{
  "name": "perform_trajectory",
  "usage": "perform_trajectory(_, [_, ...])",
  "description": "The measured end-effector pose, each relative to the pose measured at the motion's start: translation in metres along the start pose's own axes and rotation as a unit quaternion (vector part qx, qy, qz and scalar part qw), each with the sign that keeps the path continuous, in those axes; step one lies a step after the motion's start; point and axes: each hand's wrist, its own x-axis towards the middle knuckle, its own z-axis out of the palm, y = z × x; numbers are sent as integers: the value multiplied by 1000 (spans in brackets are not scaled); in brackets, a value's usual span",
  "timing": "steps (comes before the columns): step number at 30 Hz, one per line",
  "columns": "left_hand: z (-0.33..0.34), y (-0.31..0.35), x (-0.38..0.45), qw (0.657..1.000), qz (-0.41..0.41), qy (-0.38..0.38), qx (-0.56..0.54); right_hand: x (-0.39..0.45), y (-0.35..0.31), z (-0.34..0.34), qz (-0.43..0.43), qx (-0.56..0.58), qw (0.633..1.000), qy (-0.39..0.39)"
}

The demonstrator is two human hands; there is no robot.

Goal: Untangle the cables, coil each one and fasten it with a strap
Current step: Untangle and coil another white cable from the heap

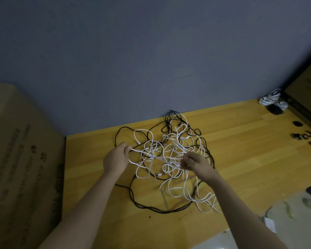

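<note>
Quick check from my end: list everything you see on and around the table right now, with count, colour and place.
tangled cables: one pile, white and black strands, table centre
coiled cables: small bundle, white, far right
straps: a few, dark, right edge
table: one, yellow wood
cardboard box: one, brown, left
wall: grey-blue, behind
left hand: pinches a white strand, pile's left
right hand: pinches white strands, pile's middle

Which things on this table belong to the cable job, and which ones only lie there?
For the job:
- tangle of white and black cables
- left hand and right hand, each pinching a white cable
- coiled white cables
- small dark straps

Lying about:
- cardboard box
- disc
</note>
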Motion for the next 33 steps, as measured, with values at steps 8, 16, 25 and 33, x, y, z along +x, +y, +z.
perform_trajectory(8, [4, -5, -10, 997, -40, -63, 21, 7, -13, -3, -17, 288, 938, 193])
perform_trajectory(16, [6, 67, -23, 943, 149, -245, -167, 3, -29, 19, -95, 150, 984, 11])
perform_trajectory(25, [-15, 79, -12, 923, 137, -193, -304, 2, -17, -7, -103, 53, 970, 215])
perform_trajectory(33, [-21, 108, -16, 918, 183, -192, -295, -16, -52, 27, -206, -101, 973, 9])
